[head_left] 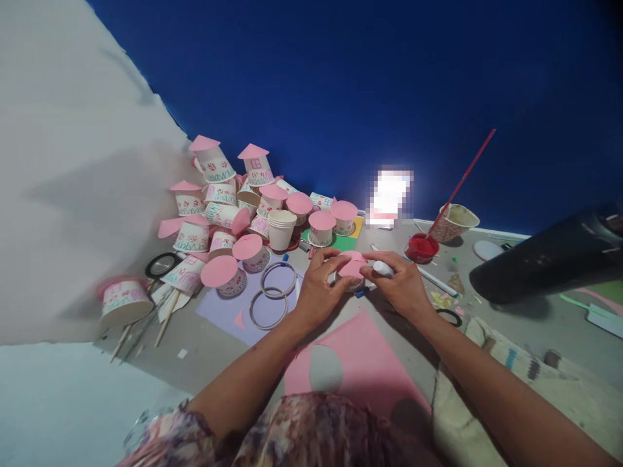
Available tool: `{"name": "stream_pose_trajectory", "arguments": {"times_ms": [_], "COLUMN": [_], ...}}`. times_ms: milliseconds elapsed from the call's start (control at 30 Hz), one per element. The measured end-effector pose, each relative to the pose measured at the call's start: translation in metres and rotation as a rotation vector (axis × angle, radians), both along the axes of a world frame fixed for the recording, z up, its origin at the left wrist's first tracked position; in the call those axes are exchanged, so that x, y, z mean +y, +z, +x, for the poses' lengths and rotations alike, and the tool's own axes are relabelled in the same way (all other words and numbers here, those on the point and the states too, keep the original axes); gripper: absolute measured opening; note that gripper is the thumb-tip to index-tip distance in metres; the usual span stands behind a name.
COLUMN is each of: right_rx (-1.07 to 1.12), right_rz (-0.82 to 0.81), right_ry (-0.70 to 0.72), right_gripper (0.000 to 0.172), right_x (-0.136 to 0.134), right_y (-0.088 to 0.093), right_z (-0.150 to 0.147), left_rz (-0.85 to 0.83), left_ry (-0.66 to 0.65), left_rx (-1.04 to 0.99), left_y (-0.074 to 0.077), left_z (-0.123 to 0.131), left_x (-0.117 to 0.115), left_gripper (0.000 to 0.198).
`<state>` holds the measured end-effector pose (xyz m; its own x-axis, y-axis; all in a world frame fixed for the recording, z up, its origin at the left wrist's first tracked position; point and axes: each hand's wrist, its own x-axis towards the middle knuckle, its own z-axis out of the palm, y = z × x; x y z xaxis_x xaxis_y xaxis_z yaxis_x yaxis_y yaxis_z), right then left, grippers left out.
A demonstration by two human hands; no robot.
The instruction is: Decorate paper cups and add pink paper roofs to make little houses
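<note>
Between my hands, in the middle of the head view, is a paper cup topped by a pink paper cone. My left hand is closed around its left side, the fingertips on the pink paper. My right hand pinches the cone's right edge. A white rounded object, perhaps a glue tube, shows at the fingers of that hand; its lower part is hidden. Most of the cup lies hidden behind the fingers. Below, a pink sheet with a round cut-out lies on the table.
Several decorated cups with pink roofs are piled at left, beside stacked plain cups. Two rings lie on a purple sheet. At right are a red paint pot with a brush, a black cylinder and a cloth.
</note>
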<state>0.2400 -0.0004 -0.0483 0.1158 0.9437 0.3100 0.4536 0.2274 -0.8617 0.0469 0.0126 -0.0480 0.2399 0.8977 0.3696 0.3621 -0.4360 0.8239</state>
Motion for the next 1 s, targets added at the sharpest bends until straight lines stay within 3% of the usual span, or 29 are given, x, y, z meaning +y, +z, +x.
{"name": "stream_pose_trajectory", "arguments": {"times_ms": [133,200,300,433,1000], "right_rx": [-0.027,-0.040,-0.059,-0.086,-0.191], "right_rz": [0.052,0.069,0.086,0.102,0.126], "right_ry": [0.014,0.018,0.021,0.025,0.041], "right_gripper": [0.026,0.024,0.022,0.022,0.022], "right_x": [0.000,0.000,0.001,0.001,-0.001], "right_y": [-0.005,-0.006,-0.009,-0.011,-0.011], "right_z": [0.000,0.000,0.000,0.000,0.003], "left_rz": [-0.075,-0.219,-0.459,-0.595,-0.704], "left_ry": [0.023,0.071,0.120,0.094,0.109], "left_rx": [-0.062,-0.178,-0.365,-0.451,-0.580], "left_y": [0.007,0.011,0.014,0.012,0.016], "left_z": [0.001,0.001,0.000,0.000,0.001], "left_x": [-0.002,-0.001,0.003,0.010,0.010], "left_gripper": [0.042,0.049,0.043,0.041,0.044]}}
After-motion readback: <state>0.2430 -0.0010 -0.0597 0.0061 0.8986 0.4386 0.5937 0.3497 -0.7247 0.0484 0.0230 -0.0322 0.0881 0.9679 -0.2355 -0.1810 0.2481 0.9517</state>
